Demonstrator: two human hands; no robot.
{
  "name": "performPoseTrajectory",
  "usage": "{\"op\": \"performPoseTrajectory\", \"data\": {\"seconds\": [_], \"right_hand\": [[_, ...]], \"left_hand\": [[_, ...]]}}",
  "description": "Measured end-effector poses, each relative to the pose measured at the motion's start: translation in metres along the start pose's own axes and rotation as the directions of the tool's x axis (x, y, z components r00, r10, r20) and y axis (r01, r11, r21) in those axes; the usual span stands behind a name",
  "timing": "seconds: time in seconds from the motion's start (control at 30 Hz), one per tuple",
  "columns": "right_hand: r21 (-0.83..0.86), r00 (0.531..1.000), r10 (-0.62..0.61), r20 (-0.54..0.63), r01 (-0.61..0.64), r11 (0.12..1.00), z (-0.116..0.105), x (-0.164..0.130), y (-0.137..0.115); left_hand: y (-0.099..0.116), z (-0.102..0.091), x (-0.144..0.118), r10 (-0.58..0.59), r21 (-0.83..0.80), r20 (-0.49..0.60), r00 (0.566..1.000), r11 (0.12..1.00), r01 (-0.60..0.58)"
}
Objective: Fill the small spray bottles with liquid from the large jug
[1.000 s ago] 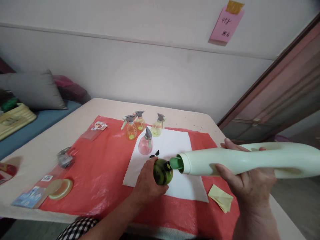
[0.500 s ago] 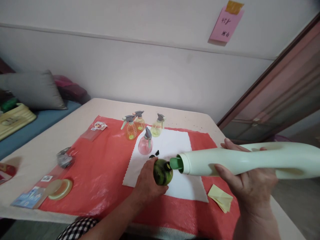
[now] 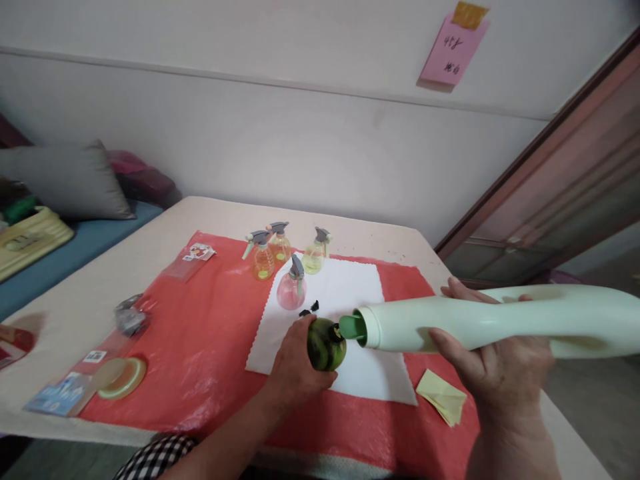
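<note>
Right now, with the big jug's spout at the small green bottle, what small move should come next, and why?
Probably tip the pale green jug slightly further: it lies near level in the right hand, its green spout at the green bottle gripped by the left hand.

Our plain, pale room

We see a white wall with a pink note, a grey cushion, a brown door frame.

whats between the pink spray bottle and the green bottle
In the head view, two small black bits lie on the white cloth between the pink spray bottle and the green bottle.
</note>
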State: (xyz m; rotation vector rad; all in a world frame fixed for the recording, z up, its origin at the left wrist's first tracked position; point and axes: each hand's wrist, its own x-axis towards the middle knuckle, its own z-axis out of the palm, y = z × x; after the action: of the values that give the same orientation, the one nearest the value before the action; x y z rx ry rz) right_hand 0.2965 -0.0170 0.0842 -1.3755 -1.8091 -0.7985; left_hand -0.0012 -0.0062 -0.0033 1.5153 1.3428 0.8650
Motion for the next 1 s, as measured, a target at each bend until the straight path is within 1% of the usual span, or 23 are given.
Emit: {"op": "performPoseTrajectory", "data": {"seconds": [0.1, 0.17, 0.33, 0.53, 0.7, 1.0], "right_hand": [[-0.057, 0.995, -0.100, -0.024, 0.098, 0.994, -0.0013, 0.0017, -0.0004], [-0.069, 0.993, -0.118, -0.020, 0.116, 0.991, -0.0015, 0.0024, 0.0000], [-0.065, 0.995, -0.091, -0.038, 0.088, 0.994, 0.0001, 0.0012, 0.0006], [-0.054, 0.999, -0.050, -0.013, 0.049, 0.997, 0.0004, -0.0002, -0.0001], [-0.057, 0.995, -0.099, -0.017, 0.098, 0.994, -0.0009, 0.0011, -0.0006], [-0.090, 0.992, -0.122, -0.024, 0.120, 0.989, -0.0015, 0.0029, -0.0018]], "left_hand": [[0.0000, 0.0000, 0.0007, -0.013, 0.007, 0.009, 1.000, 1.000, 0.013], [-0.0004, 0.0002, 0.0011, -0.017, 0.010, 0.010, 1.000, 1.000, 0.017], [-0.0014, 0.0008, 0.0009, -0.006, 0.019, -0.001, 1.000, 1.000, 0.006], [-0.0010, 0.0007, 0.0008, -0.001, 0.004, 0.002, 1.000, 1.000, 0.001], [-0.0012, 0.0008, 0.0006, -0.014, 0.017, -0.001, 1.000, 1.000, 0.014], [-0.0008, 0.0003, 0.0010, 0.000, 0.017, 0.011, 1.000, 1.000, 0.000]]}}
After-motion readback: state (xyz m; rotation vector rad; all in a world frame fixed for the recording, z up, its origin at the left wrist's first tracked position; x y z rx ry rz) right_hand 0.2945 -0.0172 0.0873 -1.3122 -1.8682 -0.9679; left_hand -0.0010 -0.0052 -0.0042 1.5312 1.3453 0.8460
